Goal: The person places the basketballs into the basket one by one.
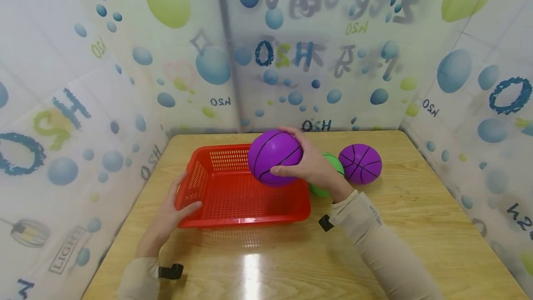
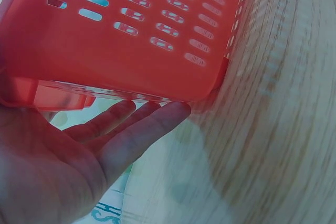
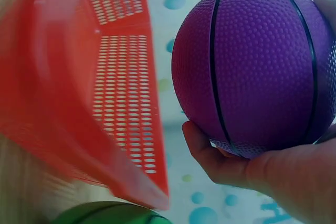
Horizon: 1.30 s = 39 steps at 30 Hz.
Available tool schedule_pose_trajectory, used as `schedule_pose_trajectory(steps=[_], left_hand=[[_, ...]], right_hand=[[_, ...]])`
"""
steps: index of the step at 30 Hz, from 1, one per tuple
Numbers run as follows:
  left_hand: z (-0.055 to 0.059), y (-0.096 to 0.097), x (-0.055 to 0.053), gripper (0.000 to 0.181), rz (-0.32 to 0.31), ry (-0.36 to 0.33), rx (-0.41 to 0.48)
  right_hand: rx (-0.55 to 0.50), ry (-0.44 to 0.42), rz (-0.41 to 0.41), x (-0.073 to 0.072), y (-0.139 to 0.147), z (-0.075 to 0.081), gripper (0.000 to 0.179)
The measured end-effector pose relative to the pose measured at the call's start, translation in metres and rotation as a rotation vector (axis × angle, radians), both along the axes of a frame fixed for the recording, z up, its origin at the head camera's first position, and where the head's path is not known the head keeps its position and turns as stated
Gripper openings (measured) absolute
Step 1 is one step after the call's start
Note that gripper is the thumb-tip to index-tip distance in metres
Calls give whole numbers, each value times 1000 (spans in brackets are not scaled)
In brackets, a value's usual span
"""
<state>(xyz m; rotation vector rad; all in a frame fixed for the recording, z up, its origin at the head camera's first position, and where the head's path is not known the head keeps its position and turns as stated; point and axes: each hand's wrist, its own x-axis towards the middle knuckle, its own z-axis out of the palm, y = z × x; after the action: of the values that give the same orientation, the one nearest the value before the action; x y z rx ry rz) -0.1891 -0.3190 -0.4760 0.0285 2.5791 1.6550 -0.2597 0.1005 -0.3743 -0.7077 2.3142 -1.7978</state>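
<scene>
A purple ball (image 1: 270, 152) with black seam lines, like a small basketball, is held by my right hand (image 1: 312, 165) over the right part of a red plastic basket (image 1: 245, 220). In the right wrist view, the fingers and thumb curve around the pebbled ball (image 3: 257, 66), and the basket wall (image 3: 126, 103) stands apart from it. My left hand (image 1: 168, 214) grips the basket's left side, its thumb over the rim. In the left wrist view, the fingers (image 2: 147, 129) lie against the outer wall (image 2: 94, 51). No ball is visible on the basket floor.
Right of the basket, a green ball (image 1: 333, 161) is partly hidden behind my right forearm. A second purple ball (image 1: 360, 164) rests beside it on the wooden table (image 1: 408, 226). Patterned walls (image 1: 275, 96) border the table at the back and both sides.
</scene>
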Motion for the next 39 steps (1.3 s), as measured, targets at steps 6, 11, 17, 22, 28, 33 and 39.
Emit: schedule_pose_trajectory(steps=[6, 11, 17, 22, 28, 33, 39], left_hand=[[-1, 1, 0, 104, -10, 13, 9], [1, 2, 0, 103, -13, 23, 20], [1, 2, -1, 103, -12, 25, 24], [1, 3, -1, 103, -15, 27, 26], [2, 3, -1, 101, -19, 44, 12], [2, 3, 0, 101, -16, 46, 9], [3, 3, 0, 100, -9, 54, 7]], right_hand=[[65, 27, 10, 2, -10, -19, 99], [196, 95, -25, 5, -14, -30, 106], [274, 178, -33, 7, -19, -38, 110], [332, 200, -14, 9, -21, -42, 111], [472, 262, -13, 11, -20, -44, 100], [498, 273, -28, 11, -16, -43, 95], [449, 228, -54, 12, -9, -38, 92]])
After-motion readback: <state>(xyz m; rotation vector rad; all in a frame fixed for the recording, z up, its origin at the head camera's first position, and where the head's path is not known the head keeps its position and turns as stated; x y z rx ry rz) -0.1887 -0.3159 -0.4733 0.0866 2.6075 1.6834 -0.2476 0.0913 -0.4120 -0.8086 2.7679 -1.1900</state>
